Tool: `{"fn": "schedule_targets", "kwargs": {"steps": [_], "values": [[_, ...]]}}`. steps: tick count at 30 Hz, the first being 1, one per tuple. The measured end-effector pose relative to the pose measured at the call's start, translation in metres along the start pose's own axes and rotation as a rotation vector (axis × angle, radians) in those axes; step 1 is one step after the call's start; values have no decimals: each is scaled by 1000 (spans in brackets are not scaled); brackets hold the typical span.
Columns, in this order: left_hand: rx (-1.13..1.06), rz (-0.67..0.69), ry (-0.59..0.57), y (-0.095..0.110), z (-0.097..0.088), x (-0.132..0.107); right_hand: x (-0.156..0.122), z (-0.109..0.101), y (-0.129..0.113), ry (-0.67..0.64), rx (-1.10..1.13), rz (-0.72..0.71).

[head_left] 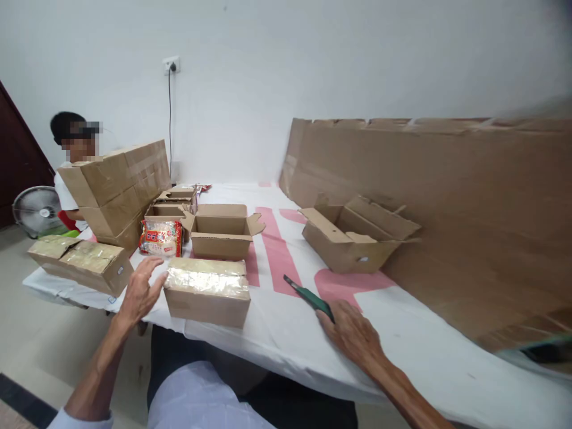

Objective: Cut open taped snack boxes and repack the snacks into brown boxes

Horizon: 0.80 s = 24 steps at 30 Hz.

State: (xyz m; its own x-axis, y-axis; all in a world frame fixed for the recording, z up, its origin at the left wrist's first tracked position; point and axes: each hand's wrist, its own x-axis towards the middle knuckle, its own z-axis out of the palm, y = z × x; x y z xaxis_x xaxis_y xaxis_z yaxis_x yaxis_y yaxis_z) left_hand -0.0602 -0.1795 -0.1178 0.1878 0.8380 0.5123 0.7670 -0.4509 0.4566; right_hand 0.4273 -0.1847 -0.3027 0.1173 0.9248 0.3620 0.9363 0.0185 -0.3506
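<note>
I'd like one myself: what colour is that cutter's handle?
The cutter's handle is dark green, best seen in the head view.

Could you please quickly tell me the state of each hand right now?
Left hand: open, holding nothing, beside the taped box; contact cannot be told.
Right hand: closed, holding the green cutter.

I see the left hand spread, thumb apart from the fingers; the right hand curls palm-down, forearm stretched out.

There are four open boxes; one knife
</note>
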Motion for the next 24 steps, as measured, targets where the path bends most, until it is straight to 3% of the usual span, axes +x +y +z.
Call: {"fn": "schedule_targets", "kwargs": {"steps": [5, 8, 11, 16, 20, 24], "values": [[-252, -158, -152, -29, 2, 17, 2, -11, -33, 50, 451, 211], [-391, -229, -158, -33, 10, 18, 3, -20, -78, -52, 878, 283], [-523, -265, -158, -30, 14, 19, 0, -26, -125, -166, 1148, 264], [-702, -355, -174, -22, 18, 17, -7, -24, -167, -137, 1228, 197], [-724, -387, -221, -21, 23, 17, -9, -23, -169, -105, 1195, 154], [-672, -431, -175, -22, 27, 20, -10, -27, -166, -109, 1139, 114]]}}
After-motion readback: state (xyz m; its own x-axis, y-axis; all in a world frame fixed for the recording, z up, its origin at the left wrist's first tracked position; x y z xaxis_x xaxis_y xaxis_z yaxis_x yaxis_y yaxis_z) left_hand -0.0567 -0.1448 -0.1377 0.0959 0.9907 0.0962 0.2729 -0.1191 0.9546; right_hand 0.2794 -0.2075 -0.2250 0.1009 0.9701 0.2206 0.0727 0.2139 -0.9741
